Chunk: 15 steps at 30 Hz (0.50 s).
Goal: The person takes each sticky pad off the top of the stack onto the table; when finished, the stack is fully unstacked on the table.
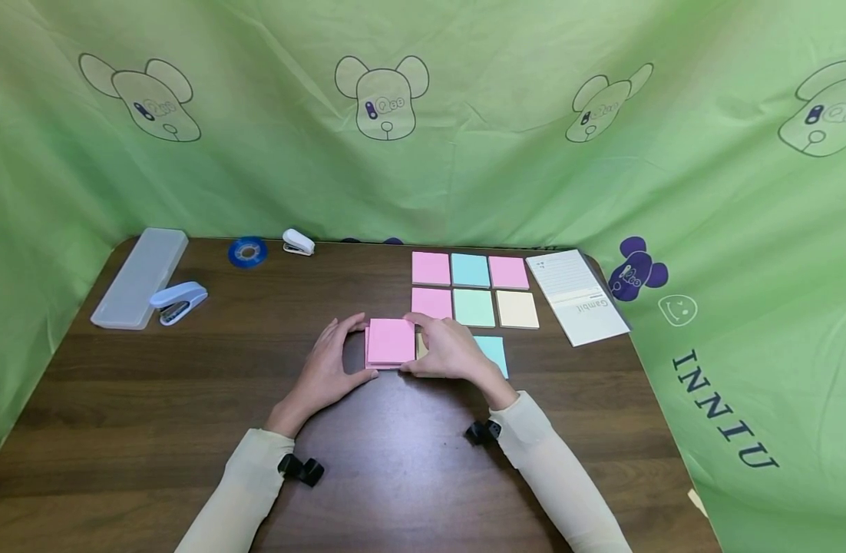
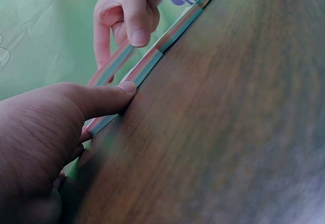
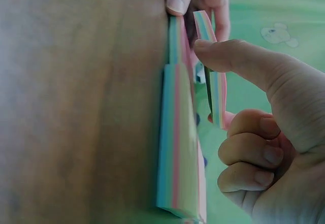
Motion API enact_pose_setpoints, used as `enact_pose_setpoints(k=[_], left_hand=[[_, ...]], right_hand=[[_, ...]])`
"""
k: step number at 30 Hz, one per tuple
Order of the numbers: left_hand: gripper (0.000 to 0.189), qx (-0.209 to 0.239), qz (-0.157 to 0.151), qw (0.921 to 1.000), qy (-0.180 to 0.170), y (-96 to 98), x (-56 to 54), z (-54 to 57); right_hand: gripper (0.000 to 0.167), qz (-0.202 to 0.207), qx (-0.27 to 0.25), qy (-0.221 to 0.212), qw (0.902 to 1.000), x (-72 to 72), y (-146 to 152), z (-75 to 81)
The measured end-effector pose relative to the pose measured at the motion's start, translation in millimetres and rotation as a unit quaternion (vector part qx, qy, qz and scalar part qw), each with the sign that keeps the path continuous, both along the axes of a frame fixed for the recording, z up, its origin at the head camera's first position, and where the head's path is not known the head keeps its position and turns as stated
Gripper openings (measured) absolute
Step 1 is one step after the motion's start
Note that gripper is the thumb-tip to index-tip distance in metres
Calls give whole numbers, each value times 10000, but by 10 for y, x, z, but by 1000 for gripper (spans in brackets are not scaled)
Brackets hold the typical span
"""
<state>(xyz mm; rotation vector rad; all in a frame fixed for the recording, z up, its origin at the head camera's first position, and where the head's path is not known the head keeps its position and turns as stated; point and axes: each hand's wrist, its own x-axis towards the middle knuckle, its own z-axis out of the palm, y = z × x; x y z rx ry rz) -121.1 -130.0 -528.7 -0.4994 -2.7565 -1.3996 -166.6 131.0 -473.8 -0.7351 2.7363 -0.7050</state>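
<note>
My right hand (image 1: 453,348) pinches a pink-topped sticky note pad (image 1: 391,340) between thumb and fingers, its striped edge showing layers of several colours. The right wrist view has this held pad (image 3: 217,94) raised above the pads on the table. Under it lies another pink-topped pad (image 2: 147,70), mostly covered in the head view. My left hand (image 1: 328,365) grips this lower pad, thumb at its near edge and fingers on the far side. Right beside it a cream-topped pad (image 3: 187,148) lies partly behind my right hand in the head view.
Several sticky note pads (image 1: 474,308) lie in rows behind and right of my hands, a blue one (image 1: 492,355) nearest. A notepad (image 1: 578,298) lies at right. Along the left and back are a translucent case (image 1: 141,278), a stapler (image 1: 179,301), blue tape (image 1: 247,252) and a small white stapler (image 1: 299,242).
</note>
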Motion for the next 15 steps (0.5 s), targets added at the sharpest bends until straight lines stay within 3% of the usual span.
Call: enact_pose_setpoints(k=[6, 15], left_hand=[[103, -73, -1, 10000, -44, 0, 1, 2], [80, -280, -35, 9996, 43, -4, 1, 19]], right_hand=[[92, -2, -124, 67, 9999, -61, 39, 103], [91, -326, -470, 46, 9984, -200, 90, 205]])
